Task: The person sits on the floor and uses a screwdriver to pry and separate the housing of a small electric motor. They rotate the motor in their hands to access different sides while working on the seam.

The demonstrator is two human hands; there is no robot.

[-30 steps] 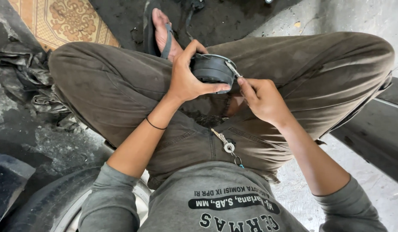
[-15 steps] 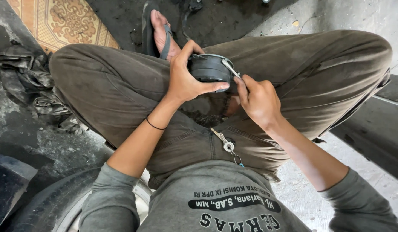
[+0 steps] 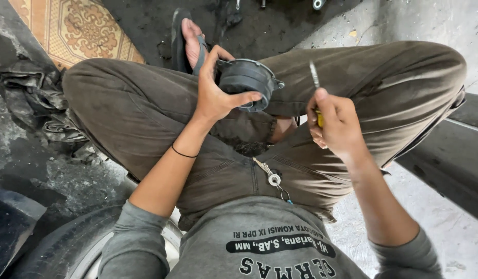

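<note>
From the head camera, the left hand (image 3: pixel 216 98) is curled round a round black housing (image 3: pixel 245 82), thumb laid across its near face and fingers wrapped behind its far edge, so it is closed firmly on that part; the housing sits above the lap, between the bent knees, clear of the trousers (image 3: pixel 146 119) and tilted so that its rim faces up and to the right; a small lug juts from its right side. The right hand (image 3: pixel 336 124) is clenched about the yellow handle of a thin screwdriver (image 3: pixel 314 77), whose metal shaft points upward, near the housing but apart from it. The housing looks like moulded plastic or rubber-coated metal, stiff and of moderate weight, judged by how one hand carries it; its matt, grimy surface may be somewhat slick, and the rim and side lugs look like the surest places to grasp; the thin flange could crack if pried hard. A sandalled foot (image 3: pixel 190 41) lies just beyond the housing; a key ring (image 3: pixel 274 178) hangs at the waist; a dark rag (image 3: pixel 27 98) lies on the stained floor (image 3: pixel 53 170) to the left, beside a patterned mat (image 3: pixel 79 28); a tyre (image 3: pixel 58 248) curves at lower left.
</note>
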